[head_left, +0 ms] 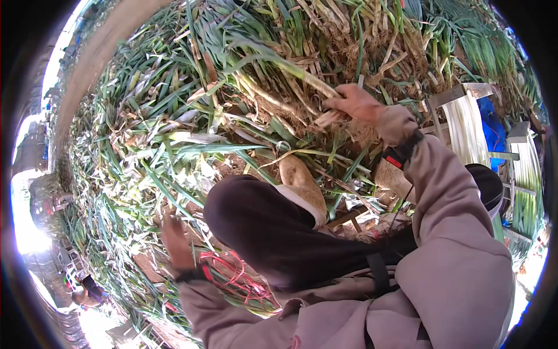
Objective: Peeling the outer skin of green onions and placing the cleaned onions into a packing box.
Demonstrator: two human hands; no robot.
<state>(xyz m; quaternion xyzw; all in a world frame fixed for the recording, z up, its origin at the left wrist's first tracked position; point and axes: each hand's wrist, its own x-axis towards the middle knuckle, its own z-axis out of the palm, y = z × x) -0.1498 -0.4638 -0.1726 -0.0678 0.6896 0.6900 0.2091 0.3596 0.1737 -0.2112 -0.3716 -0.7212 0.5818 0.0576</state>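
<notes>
My right hand [356, 103] is closed round the root end of a green onion [317, 83], whose pale stalk and leaves reach up and to the left. Below and around that hand lie more green onions with dry, stringy roots [349, 49]. My left hand [177, 241] is off to the lower left, slightly blurred. Its fingers look stretched out over cut leaves and peelings, and I see nothing held in them. Beside my left wrist lies a tangle of pink-red ties [241, 279].
Trimmed leaves [157, 151] cover the ground at the left. On the right stand metal racks [465, 90] with bundles of pale stalks [467, 125] and blue sheeting [491, 125]. My bent knee [232, 200] and boot [302, 183] are in the middle. Another person [90, 294] is far left.
</notes>
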